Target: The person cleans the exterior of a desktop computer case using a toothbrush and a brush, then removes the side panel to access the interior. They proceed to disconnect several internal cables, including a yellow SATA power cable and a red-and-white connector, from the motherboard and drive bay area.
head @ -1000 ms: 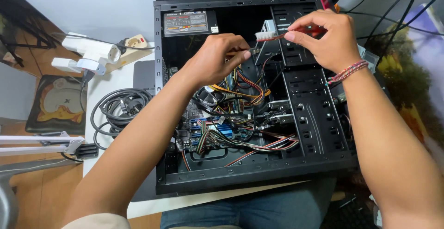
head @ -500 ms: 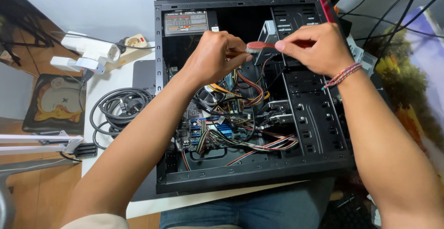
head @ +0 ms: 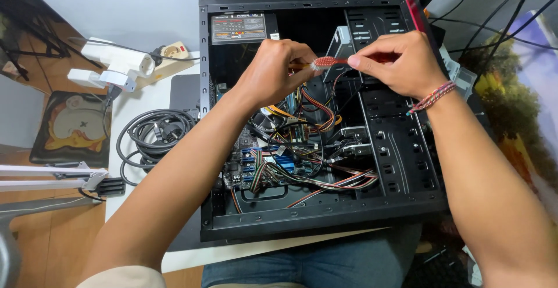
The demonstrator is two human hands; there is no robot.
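Note:
An open black computer case (head: 325, 221) lies on its side on a white desk, full of coloured wires and a motherboard (head: 273, 163). Both hands hover over its upper middle. My left hand (head: 273, 73) and my right hand (head: 395, 64) together pinch a thin red cable (head: 328, 62), its ridged red end stretched between the fingertips. The right wrist wears a braided multicoloured bracelet (head: 433, 96). A grey drive bracket (head: 343, 41) sits just behind the cable. The power supply with its label (head: 238, 29) is at the case's top left.
A coiled black power cable (head: 154, 134) lies on the desk left of the case. A white power strip (head: 116, 61) and socket (head: 174, 52) sit at the back left. Black cables hang at the right. A mat (head: 75, 125) lies on the wooden floor.
My right hand has moved left and down toward the left hand, bringing the red cable along. The two hands are now closer together, and the view has shifted slightly.

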